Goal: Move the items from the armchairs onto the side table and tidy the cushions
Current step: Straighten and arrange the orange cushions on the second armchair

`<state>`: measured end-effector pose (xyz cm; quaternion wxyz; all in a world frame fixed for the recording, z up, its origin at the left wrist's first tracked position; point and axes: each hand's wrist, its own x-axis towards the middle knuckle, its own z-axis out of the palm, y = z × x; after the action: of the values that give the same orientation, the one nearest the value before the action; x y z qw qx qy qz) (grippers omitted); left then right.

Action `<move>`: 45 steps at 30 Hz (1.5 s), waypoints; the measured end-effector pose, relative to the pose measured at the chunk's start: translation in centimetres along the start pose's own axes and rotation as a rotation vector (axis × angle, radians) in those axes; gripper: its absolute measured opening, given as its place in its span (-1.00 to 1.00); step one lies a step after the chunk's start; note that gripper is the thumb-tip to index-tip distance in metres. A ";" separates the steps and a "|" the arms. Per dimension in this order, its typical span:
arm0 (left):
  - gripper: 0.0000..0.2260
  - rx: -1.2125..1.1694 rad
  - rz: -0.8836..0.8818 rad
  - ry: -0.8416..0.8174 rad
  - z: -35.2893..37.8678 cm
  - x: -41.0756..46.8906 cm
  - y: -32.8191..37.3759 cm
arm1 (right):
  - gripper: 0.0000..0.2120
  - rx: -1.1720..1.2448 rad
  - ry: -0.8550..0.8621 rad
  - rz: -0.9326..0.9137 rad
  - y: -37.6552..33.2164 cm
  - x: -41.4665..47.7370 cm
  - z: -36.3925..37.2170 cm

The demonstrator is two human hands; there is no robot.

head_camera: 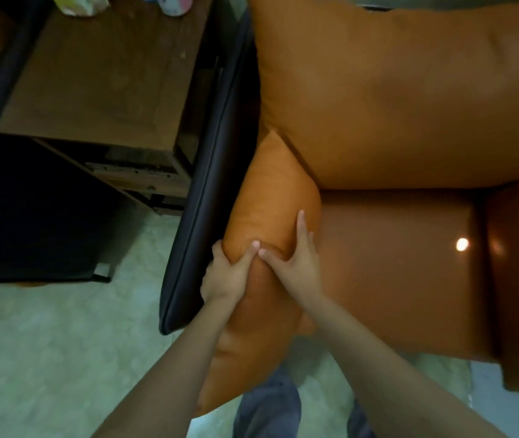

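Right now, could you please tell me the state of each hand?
Left hand: closed, gripping the cushion.
Right hand: open, straight fingers pressing the same cushion.

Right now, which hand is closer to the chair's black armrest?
Left. The left hand grips the small orange cushion right beside the black armrest. The right hand rests on the cushion's other side, toward the seat, farther from the armrest.
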<state>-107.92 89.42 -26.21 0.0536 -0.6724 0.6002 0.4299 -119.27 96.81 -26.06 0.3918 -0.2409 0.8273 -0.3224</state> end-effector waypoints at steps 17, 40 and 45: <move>-0.37 0.285 0.493 0.237 0.3 -1.4 5.1 | -0.27 -0.112 -0.092 -0.101 -0.4 3.4 -4.2; -0.42 0.521 0.843 0.291 2.6 6.4 44.4 | -0.49 -0.547 0.326 -0.350 -7.2 23.0 -38.0; -0.44 0.638 0.873 0.277 3.6 11.4 46.1 | -0.52 -0.658 0.398 -0.403 -7.8 29.7 -39.3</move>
<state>-150.15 70.22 -15.29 -0.0081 -0.3620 0.9248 0.1170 -166.86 85.74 -16.07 0.0563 -0.4427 0.8820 -0.1514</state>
